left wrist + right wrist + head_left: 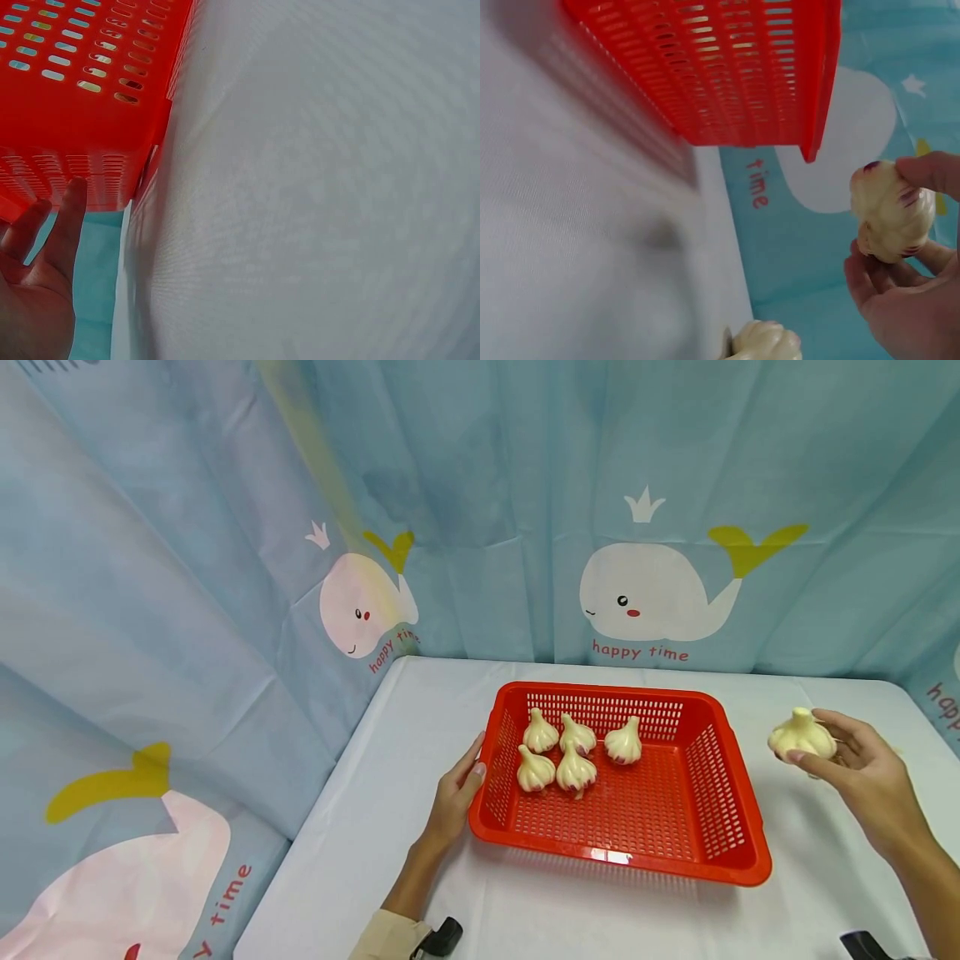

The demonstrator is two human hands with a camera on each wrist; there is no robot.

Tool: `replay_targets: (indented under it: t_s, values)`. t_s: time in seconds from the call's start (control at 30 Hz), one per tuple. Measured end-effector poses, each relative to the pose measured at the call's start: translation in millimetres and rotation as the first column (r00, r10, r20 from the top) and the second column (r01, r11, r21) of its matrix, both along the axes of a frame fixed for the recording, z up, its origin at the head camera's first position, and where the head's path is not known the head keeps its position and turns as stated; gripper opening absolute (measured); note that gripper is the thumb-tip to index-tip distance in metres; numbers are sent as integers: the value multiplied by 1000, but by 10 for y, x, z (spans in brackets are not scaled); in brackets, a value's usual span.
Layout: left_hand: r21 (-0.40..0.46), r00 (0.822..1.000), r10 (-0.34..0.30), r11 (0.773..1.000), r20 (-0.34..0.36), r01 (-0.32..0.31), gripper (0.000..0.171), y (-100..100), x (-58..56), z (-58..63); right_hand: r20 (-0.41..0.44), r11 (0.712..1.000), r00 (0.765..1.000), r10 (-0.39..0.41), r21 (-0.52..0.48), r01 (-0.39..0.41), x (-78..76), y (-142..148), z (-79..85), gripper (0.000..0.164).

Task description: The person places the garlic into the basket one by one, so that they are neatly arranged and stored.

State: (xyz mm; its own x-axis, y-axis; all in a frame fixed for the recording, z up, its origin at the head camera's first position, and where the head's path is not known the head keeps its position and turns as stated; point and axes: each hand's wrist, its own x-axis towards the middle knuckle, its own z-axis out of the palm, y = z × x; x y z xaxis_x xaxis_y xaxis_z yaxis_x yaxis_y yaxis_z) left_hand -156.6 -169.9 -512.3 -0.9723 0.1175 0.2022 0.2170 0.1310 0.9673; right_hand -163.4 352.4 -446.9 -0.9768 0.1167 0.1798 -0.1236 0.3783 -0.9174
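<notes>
In the head view a red plastic basket (645, 852) with perforated walls stands on the table. Several garlic bulbs (576, 770) sit in its left part, stems up. My left hand (450, 797) rests against the basket's left side; in the left wrist view its fingers (66, 225) reach fairly straight toward the red wall. To the right of the basket, above the table, my right hand (873, 772) pinches one garlic bulb (801, 735) between thumb and fingers. That bulb (892, 210) appears root side toward the right wrist camera.
Another garlic bulb (765, 341) shows at the bottom of the right wrist view. A white cloth (360, 810) covers the table. Blue curtains (510, 602) with whale prints hang behind it and along its left side.
</notes>
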Motion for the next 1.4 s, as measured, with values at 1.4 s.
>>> replay_targets:
  t_s: [1.4]
  values:
    - [3,1000,7,1000,-12,-7,53,-16,-34,-31,-28,999,999,19,41,-18,-117,-523,557,61]
